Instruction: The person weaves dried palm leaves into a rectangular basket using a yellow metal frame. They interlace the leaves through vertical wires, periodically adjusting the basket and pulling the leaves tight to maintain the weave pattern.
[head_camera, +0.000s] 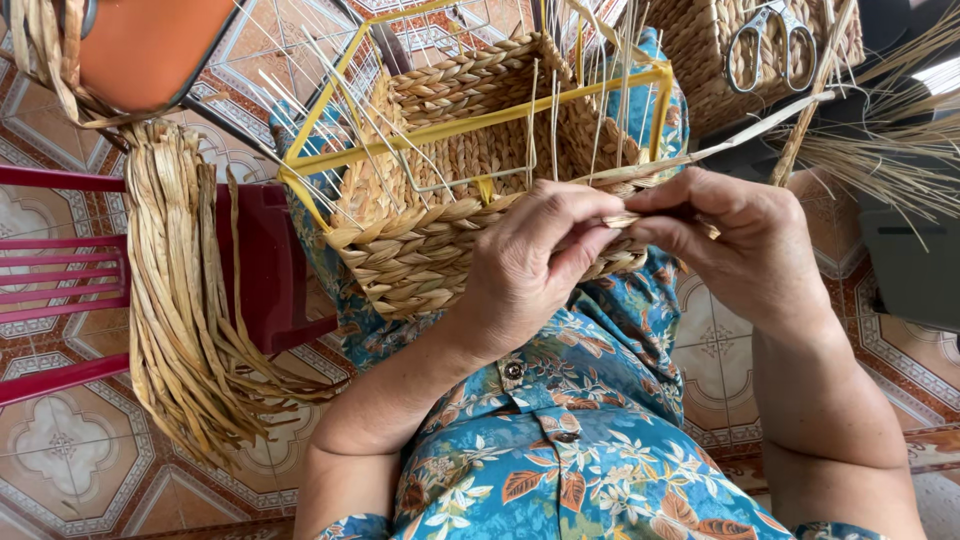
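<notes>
Floor (70, 450): patterned tiles, orange/white/teal. Red plastic chair (60, 270) stands on it at left. Bundle of dried straw strands (190, 330) hangs down just right of chair, over its edge; can't tell if ends touch tiles.

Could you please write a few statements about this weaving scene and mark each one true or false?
1. Both hands pinch a fibre strand at the basket rim. True.
2. The basket's frame is blue. False: it is yellow.
3. A bundle of dried fibre hangs beside the left hand. True.
4. Scissors are in the right hand. False: they lie on another woven basket beyond.
5. The floor is bare concrete. False: it is patterned tile.
</notes>
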